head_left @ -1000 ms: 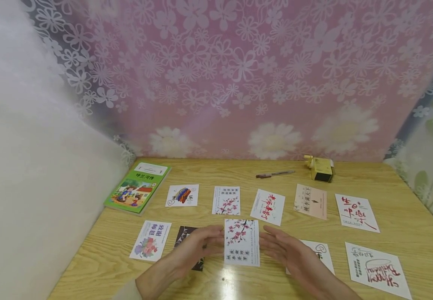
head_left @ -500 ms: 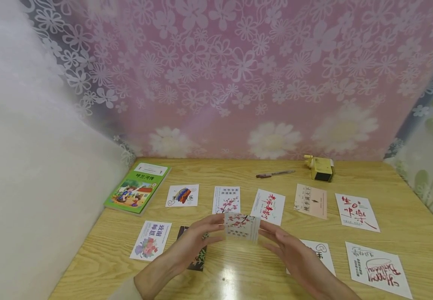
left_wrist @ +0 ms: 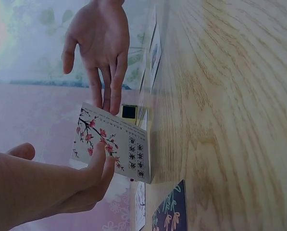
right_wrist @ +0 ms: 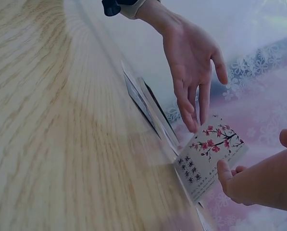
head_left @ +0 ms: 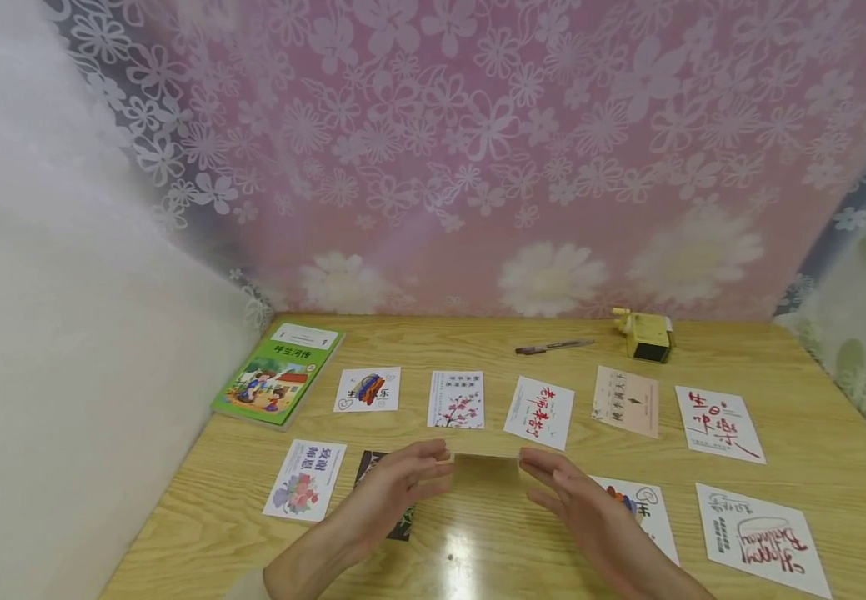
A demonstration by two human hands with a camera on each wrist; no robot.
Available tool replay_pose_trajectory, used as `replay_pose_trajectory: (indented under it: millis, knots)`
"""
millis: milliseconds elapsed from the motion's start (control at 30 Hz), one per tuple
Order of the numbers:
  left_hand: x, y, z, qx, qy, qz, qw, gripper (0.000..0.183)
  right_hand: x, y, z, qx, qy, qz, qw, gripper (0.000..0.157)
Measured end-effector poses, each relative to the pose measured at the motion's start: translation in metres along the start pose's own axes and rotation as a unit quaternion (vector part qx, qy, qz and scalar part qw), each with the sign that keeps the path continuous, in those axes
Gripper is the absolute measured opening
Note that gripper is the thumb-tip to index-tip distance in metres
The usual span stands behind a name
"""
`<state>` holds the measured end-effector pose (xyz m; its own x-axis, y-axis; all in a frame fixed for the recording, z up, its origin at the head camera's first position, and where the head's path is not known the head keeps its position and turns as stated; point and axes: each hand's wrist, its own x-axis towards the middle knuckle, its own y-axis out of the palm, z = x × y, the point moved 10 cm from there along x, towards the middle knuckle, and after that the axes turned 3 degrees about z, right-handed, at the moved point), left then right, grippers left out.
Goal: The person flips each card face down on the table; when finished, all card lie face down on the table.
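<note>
Between my two hands stands a white card (left_wrist: pixel 118 137) with pink blossom branches and rows of characters. In the head view it is tipped up nearly edge-on, so only the thin edge of the card (head_left: pixel 487 455) shows. My left hand (head_left: pixel 391 487) touches its left side with extended fingertips. Opposite, my right hand (head_left: pixel 583 492) has its extended fingertips at the right side. Both wrist views show the blossom face of the card (right_wrist: pixel 203 159) and its lower edge at the tabletop. A dark floral card (head_left: pixel 402 525) lies partly hidden behind my left hand.
Several printed cards lie on the wooden table, including another blossom card (head_left: pixel 457 400), a red-lettered card (head_left: pixel 540 412) and a bouquet card (head_left: pixel 305 479). A green book (head_left: pixel 278 375) is at the left. A pen (head_left: pixel 555 346) and a yellow device (head_left: pixel 644 336) lie towards the back.
The blossom card has swung from showing its printed face to nearly edge-on in the head view. Both hands stay at its sides, moving only slightly.
</note>
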<state>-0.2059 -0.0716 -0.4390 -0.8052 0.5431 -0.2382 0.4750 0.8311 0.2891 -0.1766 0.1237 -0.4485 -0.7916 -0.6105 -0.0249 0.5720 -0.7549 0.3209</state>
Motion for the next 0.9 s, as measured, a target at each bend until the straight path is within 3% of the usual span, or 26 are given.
replay_pose_trajectory:
  millis: [333,567,900]
  knots:
    - [0.003,-0.011,0.019,-0.009,-0.014,-0.001,0.9999,0.062,0.001,-0.013,-0.022,-0.03,0.051,-0.05,0.997,0.052]
    - [0.008,-0.014,0.033,-0.01,-0.02,-0.006,0.9997,0.055,0.001,-0.012,-0.032,-0.052,0.077,-0.045,0.995,0.058]
    - [0.01,-0.014,0.043,0.048,-0.046,-0.003,0.9978,0.054,0.0,-0.007,-0.033,-0.049,0.074,-0.021,0.996,0.057]
